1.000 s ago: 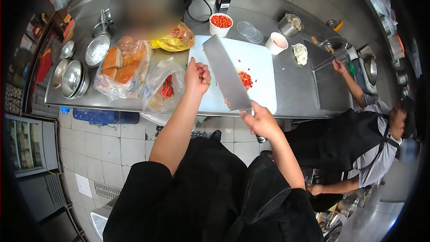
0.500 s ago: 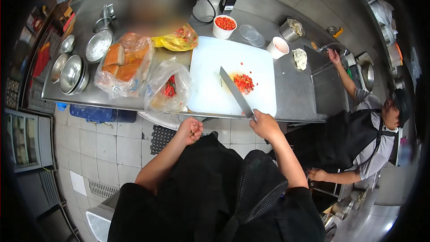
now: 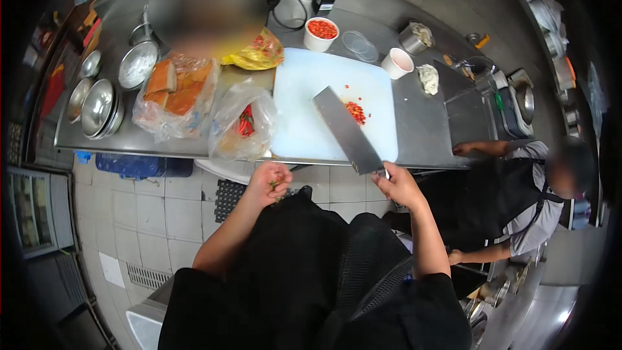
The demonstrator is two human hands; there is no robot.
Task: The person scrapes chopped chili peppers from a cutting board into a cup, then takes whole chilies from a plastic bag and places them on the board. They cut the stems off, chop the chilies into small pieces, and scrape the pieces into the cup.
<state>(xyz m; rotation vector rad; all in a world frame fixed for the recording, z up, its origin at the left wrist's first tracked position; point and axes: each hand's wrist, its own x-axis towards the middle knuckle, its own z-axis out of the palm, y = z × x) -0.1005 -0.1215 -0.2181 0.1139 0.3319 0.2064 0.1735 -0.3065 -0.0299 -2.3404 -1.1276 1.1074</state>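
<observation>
My right hand is wrapped round the handle of a cleaver. Its broad blade is tilted flat over the white cutting board, hiding part of the chopped red chilies there. In front of the board's near edge, my left hand is curled, palm up, round small green bits that look like chili stems. Whole red chilies lie in an open clear plastic bag left of the board.
Behind the board stand a tub of chopped chilies, clear lids and a white tub. Bagged bread and metal bowls are on the left. A co-worker stands by the sink at right.
The cleaver has turned from edge-down to showing its broad side, its handle moving slightly right. My left hand has opened slightly, showing green bits. The co-worker's arm has drawn back from the tap.
</observation>
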